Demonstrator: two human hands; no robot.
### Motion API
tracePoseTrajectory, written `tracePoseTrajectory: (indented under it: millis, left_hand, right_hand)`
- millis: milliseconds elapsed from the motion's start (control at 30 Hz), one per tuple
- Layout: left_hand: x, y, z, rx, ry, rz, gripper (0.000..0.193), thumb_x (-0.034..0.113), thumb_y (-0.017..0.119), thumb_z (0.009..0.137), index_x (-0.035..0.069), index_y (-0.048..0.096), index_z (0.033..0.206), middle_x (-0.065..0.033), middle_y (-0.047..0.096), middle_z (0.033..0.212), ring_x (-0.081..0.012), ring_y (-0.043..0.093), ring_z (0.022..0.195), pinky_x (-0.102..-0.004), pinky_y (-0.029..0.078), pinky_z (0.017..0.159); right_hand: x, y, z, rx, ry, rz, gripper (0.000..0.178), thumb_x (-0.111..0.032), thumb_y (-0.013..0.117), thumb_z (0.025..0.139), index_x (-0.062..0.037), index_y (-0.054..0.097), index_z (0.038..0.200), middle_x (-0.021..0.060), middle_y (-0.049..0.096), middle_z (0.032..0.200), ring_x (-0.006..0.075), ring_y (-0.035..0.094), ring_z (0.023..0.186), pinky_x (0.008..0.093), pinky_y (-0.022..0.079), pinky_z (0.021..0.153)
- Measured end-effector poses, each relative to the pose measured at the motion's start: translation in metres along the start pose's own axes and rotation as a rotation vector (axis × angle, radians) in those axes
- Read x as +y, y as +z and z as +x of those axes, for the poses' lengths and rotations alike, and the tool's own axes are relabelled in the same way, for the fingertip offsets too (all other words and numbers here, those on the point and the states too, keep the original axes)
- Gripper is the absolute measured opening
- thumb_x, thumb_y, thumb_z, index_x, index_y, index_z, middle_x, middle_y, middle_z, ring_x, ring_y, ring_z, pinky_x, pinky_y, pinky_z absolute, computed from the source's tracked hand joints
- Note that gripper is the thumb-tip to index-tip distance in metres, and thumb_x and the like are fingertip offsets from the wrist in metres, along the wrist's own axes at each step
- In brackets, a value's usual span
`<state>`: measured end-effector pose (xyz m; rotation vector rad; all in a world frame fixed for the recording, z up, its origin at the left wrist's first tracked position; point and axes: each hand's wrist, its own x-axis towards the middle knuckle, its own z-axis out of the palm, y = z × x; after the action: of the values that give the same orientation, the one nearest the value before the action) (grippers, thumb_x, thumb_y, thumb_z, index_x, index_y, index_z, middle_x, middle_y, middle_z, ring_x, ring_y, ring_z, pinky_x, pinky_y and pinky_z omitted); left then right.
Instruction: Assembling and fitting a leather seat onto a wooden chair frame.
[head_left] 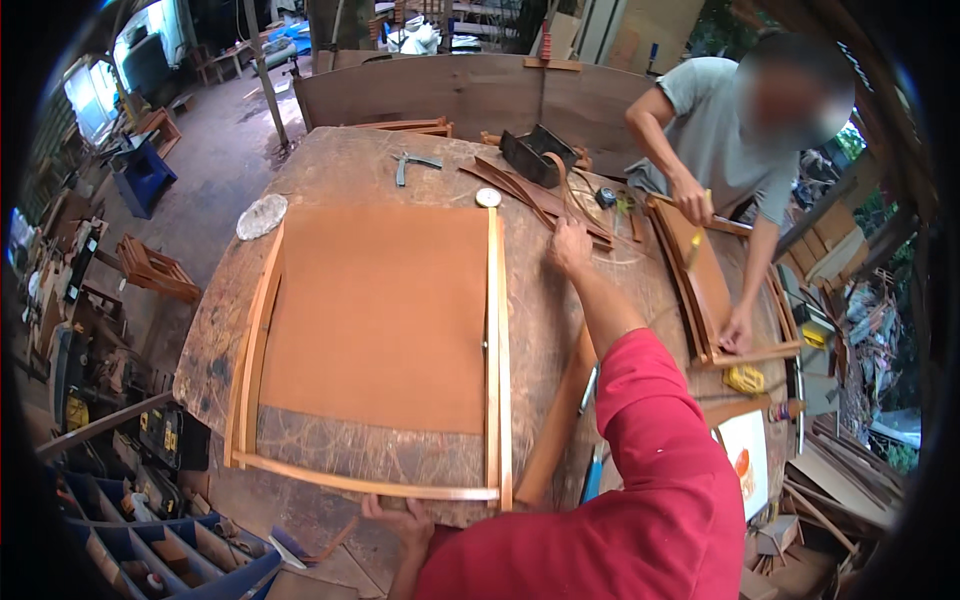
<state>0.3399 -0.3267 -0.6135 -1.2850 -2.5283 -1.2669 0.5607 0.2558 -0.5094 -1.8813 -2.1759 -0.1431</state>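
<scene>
A wooden frame [370, 483] lies on the worktable, with a tan leather-like panel [385, 315] between its side rails. At its near rail is my left hand [403, 522], fingertips apart and touching the rail's near edge; part of the hand is hidden below. My right arm, in a red sleeve, stretches across the table to the far right of the frame. There my right hand [572, 246] has its fingers curled down at the long brown strips [520, 195]. A curled tan strip [562, 172] runs close to these fingers. What they hold is hidden.
Across the table's right side a co-worker holds a hammer [697, 240] over a smaller wooden frame [700, 290]. Pincers [405, 168], a black box [538, 155], a round tin [488, 198], a yellow tape measure [743, 379] and a blue-handled tool [592, 478] lie around.
</scene>
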Motion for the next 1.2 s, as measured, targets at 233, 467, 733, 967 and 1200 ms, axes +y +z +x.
tracePoseTrajectory:
  millis: [233, 467, 733, 967, 1200]
  left_hand:
    - [0.011, -0.011, 0.01, -0.067, 0.095, 0.089, 0.069, 0.024, 0.061, 0.094, -0.01, 0.024, 0.141, -0.0298, 0.03, 0.135, -0.0445, 0.033, 0.126, -0.0584, 0.024, 0.112]
    - [0.02, -0.013, 0.02, -0.135, 0.075, 0.091, 0.066, 0.023, 0.061, 0.094, -0.01, 0.027, 0.14, -0.0287, 0.032, 0.134, -0.0437, 0.035, 0.126, -0.0571, 0.025, 0.112]
    - [0.014, -0.025, 0.016, -0.167, 0.057, 0.022, 0.063, 0.022, 0.061, 0.094, -0.009, 0.029, 0.139, -0.0276, 0.035, 0.132, -0.0427, 0.036, 0.125, -0.0556, 0.025, 0.112]
    - [0.024, -0.058, 0.032, -0.139, -0.124, -0.088, 0.051, 0.018, 0.062, 0.095, -0.007, 0.041, 0.134, -0.0248, 0.042, 0.129, -0.0407, 0.039, 0.124, -0.0525, 0.027, 0.112]
    - [0.109, -0.089, 0.065, -0.247, -0.195, -0.958, 0.04, 0.019, 0.051, 0.106, -0.004, 0.05, 0.138, -0.0166, 0.058, 0.13, -0.0252, 0.057, 0.121, -0.0382, 0.045, 0.106]
  right_hand:
    - [0.009, 0.063, 0.095, -0.172, -0.037, -0.052, 0.043, -0.02, 0.053, 0.094, 0.0007, 0.059, 0.131, 0.0208, 0.058, 0.139, 0.0393, 0.047, 0.136, 0.0496, 0.044, 0.111]
    - [0.032, 0.078, 0.113, -0.195, 0.028, -0.042, 0.053, -0.036, 0.057, 0.092, 0.0011, 0.059, 0.13, 0.0219, 0.065, 0.129, 0.0392, 0.056, 0.129, 0.0534, 0.038, 0.112]
    - [0.011, -0.01, 0.107, -0.295, -0.086, 0.463, 0.033, -0.028, 0.062, 0.088, -0.0003, 0.073, 0.102, 0.015, 0.074, 0.105, 0.032, 0.069, 0.099, 0.0422, 0.05, 0.087]
    - [-0.029, -0.169, 0.013, -0.761, -0.049, 1.567, 0.021, -0.01, 0.069, 0.092, -0.0011, 0.068, 0.111, 0.0069, 0.071, 0.099, 0.0153, 0.07, 0.086, 0.0314, 0.058, 0.078]
    - [-0.106, -0.242, -0.236, -0.347, -0.56, 1.06, 0.029, -0.011, 0.071, 0.086, -0.0056, 0.072, 0.114, 0.0074, 0.075, 0.099, 0.0238, 0.071, 0.09, 0.0362, 0.056, 0.082]
